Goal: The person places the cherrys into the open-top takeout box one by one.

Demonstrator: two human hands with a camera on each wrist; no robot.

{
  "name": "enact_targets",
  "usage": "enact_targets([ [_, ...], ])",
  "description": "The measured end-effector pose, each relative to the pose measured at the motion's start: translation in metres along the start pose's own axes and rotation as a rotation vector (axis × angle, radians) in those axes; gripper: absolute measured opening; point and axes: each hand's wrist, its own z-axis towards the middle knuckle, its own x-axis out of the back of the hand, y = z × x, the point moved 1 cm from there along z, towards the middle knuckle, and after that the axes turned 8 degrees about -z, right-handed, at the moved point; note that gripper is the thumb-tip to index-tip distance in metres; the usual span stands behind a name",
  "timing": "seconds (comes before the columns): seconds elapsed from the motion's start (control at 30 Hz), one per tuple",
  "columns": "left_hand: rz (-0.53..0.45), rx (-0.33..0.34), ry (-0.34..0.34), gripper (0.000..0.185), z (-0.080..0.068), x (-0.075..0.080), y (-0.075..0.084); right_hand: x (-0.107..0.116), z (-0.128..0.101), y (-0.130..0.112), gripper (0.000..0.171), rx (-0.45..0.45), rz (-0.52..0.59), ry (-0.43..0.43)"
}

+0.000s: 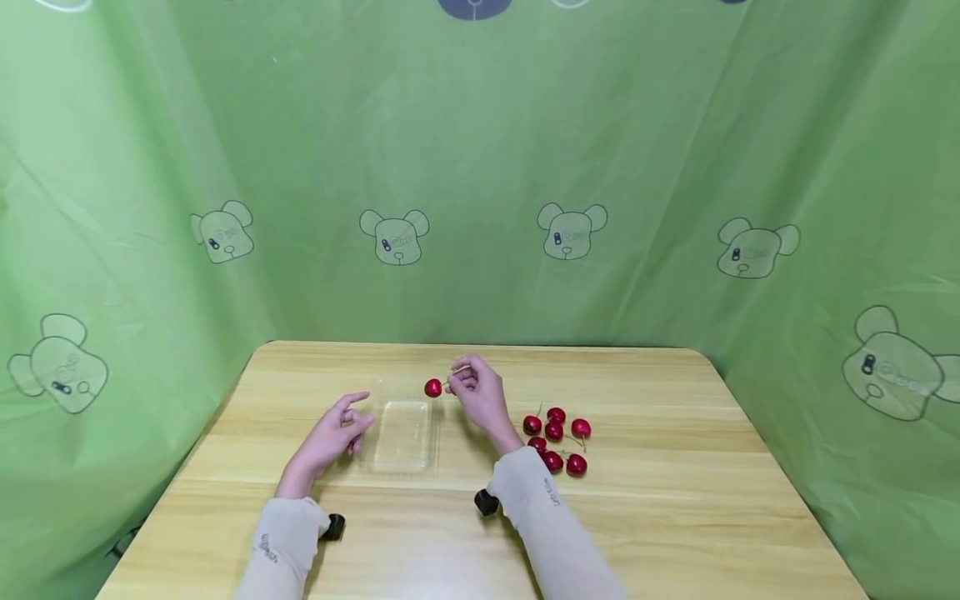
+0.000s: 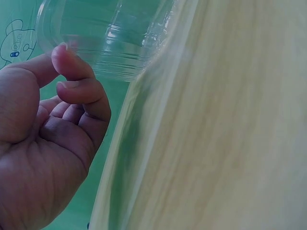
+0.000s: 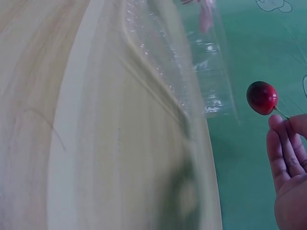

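Landmark: the clear shallow rectangular plastic tray (image 1: 405, 433) lying flat on the light wooden table (image 1: 675, 517).

Right hand (image 1: 480, 396) is raised just past the tray's far right corner, fingers curled, fingertips (image 3: 278, 125) pinching the thin stem of a small round red cherry (image 1: 432, 387). Holding by the stem lets the fruit hang clear of the hand, so no finger presses the flesh. The cherry sits in the air just beyond the tray's far edge, not inside it and apart from its rim, as the right wrist view also shows.

Left hand (image 1: 339, 433) rests at the tray's left side, holding nothing. Fingers loosely curled, index stretched forward; in the left wrist view the index and middle fingertips (image 2: 67, 60) lie right at the tray's rim, probably steadying the light tray. Actual contact cannot be told.

A cluster of loose red cherries with stems (image 1: 557, 440) lies on the table right of the tray, close to the right wrist.

Room: the tray interior looks bare. Open wood lies in front of the tray and far right of the cluster. The table's far edge meets a green cartoon-bear-print cloth backdrop (image 1: 480, 208) behind the tray.
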Motion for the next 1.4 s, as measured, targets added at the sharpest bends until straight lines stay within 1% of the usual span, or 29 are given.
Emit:
enact_targets([
  [0.13,0.002,-0.003,-0.005,0.067,-0.001,0.001,-0.002,-0.006,0.0,0.004,0.018,-0.001,-0.008,-0.002],
  [0.43,0.004,-0.019,-0.003,0.069,-0.001,0.002,-0.002,-0.013,0.002,0.01,0.023,-0.007,-0.024,-0.014],
  [0.7,-0.006,-0.021,-0.027,0.07,0.002,-0.002,0.002,-0.014,0.004,0.013,0.017,0.006,-0.067,0.012],
  [0.93,-0.009,-0.016,-0.006,0.069,0.002,0.0,0.001,-0.021,0.006,0.014,0.015,0.035,-0.091,-0.005],
  [1.17,-0.005,-0.014,-0.014,0.07,0.002,0.001,0.0,-0.026,0.006,0.016,0.006,0.003,-0.134,-0.012],
  [1.4,-0.012,-0.017,-0.012,0.07,0.001,0.002,-0.001,-0.028,0.006,0.017,0.006,0.006,-0.163,-0.02],
])
